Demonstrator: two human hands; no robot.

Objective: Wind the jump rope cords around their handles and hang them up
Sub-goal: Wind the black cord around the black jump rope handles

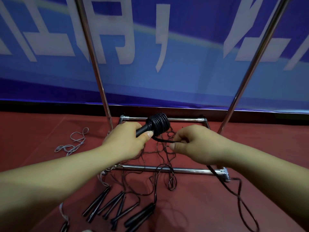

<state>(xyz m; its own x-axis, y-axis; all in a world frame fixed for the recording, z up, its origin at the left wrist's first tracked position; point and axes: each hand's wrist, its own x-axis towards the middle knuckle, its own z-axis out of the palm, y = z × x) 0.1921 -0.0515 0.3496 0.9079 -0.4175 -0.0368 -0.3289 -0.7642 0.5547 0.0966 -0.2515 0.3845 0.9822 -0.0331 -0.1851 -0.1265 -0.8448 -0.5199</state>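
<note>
Down on the red floor nearest the camera, a row of unwound black handles (117, 210) lay with their thin cords tangled back toward the metal rack base (167, 169), a grey cord (73, 143) loose off to the left. Above them the left hand (127, 139) gripped the handle pair (143, 130), black cord coiled (158, 123) thickly round its far end, while the right hand (192, 146) pinched the loose tail of cord (164, 140), drawn taut. Winding looked well along; the next move likely called for feeding more slack, then hanging it on the rack before the blue banner (167, 56).
</note>
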